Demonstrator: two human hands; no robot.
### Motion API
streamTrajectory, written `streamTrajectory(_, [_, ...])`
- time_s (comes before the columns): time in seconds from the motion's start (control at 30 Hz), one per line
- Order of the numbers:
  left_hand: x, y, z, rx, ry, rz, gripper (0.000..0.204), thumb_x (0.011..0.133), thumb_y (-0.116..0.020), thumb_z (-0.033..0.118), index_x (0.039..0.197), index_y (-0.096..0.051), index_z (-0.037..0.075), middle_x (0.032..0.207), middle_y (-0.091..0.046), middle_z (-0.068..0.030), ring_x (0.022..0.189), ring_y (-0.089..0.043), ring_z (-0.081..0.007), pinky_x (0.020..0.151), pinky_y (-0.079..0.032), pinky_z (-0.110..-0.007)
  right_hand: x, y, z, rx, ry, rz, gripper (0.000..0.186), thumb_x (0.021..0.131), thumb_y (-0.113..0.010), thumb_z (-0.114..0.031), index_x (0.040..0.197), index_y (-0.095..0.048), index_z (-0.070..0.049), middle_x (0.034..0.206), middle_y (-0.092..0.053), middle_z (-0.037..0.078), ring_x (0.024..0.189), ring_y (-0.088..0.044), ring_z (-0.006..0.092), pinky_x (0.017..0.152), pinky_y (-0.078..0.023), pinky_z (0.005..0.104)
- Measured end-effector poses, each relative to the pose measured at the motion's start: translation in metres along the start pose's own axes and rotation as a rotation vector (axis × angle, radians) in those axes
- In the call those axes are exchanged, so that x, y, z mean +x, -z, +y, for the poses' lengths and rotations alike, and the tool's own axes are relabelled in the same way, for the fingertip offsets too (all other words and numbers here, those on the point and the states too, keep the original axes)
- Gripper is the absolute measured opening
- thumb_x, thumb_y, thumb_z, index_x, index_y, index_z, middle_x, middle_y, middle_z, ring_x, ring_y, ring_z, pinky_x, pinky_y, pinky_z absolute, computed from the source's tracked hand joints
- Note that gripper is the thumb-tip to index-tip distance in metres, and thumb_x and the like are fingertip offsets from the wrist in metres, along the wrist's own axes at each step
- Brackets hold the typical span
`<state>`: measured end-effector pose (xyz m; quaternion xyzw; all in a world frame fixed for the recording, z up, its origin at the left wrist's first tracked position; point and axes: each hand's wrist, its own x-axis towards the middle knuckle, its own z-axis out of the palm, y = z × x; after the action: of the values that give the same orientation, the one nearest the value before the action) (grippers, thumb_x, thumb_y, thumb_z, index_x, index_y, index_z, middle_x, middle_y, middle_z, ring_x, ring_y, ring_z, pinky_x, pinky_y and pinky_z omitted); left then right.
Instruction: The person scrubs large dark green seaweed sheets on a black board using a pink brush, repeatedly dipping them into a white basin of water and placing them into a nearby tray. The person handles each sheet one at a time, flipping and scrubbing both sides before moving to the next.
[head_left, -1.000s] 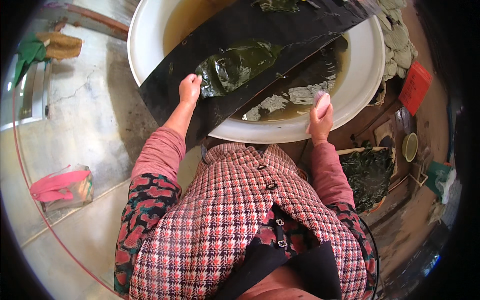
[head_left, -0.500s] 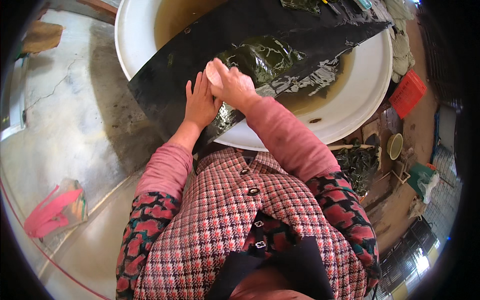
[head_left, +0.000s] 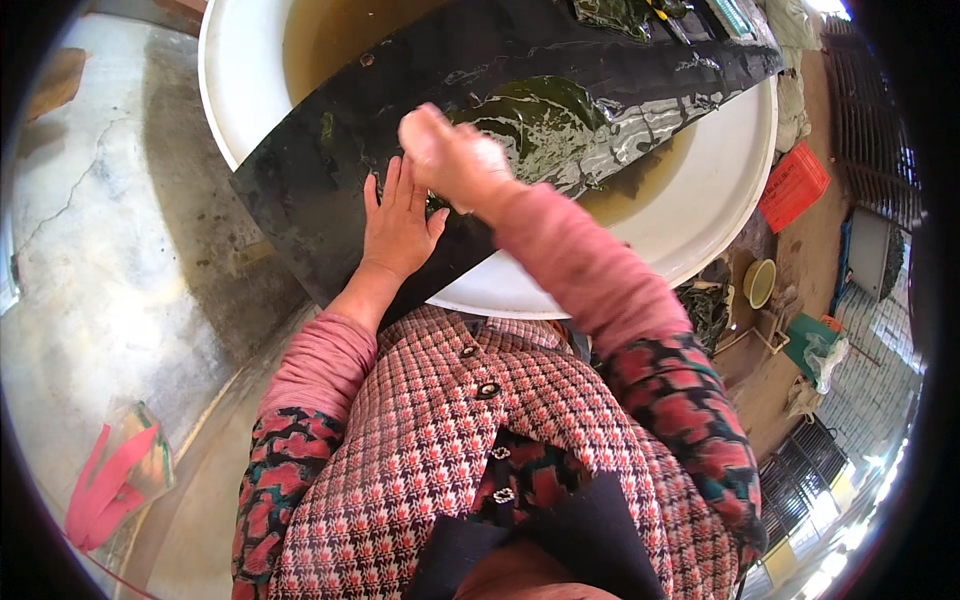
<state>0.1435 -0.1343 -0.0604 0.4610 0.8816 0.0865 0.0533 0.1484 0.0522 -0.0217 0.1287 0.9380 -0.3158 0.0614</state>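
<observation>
My left hand [head_left: 398, 235] lies flat with fingers spread on a wet black board [head_left: 290, 195], palm down near its close edge. Just right of it and farther up, my right hand [head_left: 468, 172] grips a pale pinkish oval piece [head_left: 423, 132]; motion blur hides its kind. A glossy dark green sheet, like wet kelp [head_left: 545, 115], spreads over the board beside my right hand. Part of it under my hands is hidden. Beneath the board stands a large round white tub [head_left: 225, 75] of brownish water [head_left: 320, 40].
Another dark green wet piece [head_left: 612, 15] and a teal-handled tool [head_left: 732, 16] lie at the board's far right. Right of the tub are a red printed sheet [head_left: 795, 188], a yellowish bowl [head_left: 759, 283] and a dark wet heap [head_left: 705, 312]. A pink strip [head_left: 108, 490] hangs lower left.
My right hand has moved slightly up and away from my left, with the pale piece in it. My left hand stays flat on the board. The view has shifted a little.
</observation>
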Motion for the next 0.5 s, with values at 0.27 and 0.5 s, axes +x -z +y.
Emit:
streamTrajectory(0.27, [0.002, 0.002, 0.001, -0.019, 0.002, 0.024, 0.076, 0.088, -0.06, 0.035, 0.147, -0.029, -0.001, 0.156, -0.026, -0.0173, 0.144, -0.024, -0.0327, 0.114, -0.017, -0.055, 0.008, 0.096, 0.12, -0.473, -0.302, 0.275, 0.033, 0.084, -0.058, -0.026, 0.112, -0.05, -0.01, 0.102, -0.056, 0.016, 0.077, -0.067, 0.0408, 0.065, -0.057, 0.0484])
streamTrajectory(0.5, [0.002, 0.002, 0.002, 0.028, 0.007, -0.019, 0.073, 0.09, -0.058, 0.039, 0.146, -0.032, 0.0, 0.157, -0.024, -0.0163, 0.145, -0.022, -0.0314, 0.115, -0.016, -0.056, -0.021, 0.024, -0.002, 0.015, 0.056, 0.087, 0.028, 0.086, -0.048, -0.024, 0.111, -0.052, -0.012, 0.108, -0.064, 0.018, 0.083, -0.065, 0.0449, 0.077, -0.053, 0.0513])
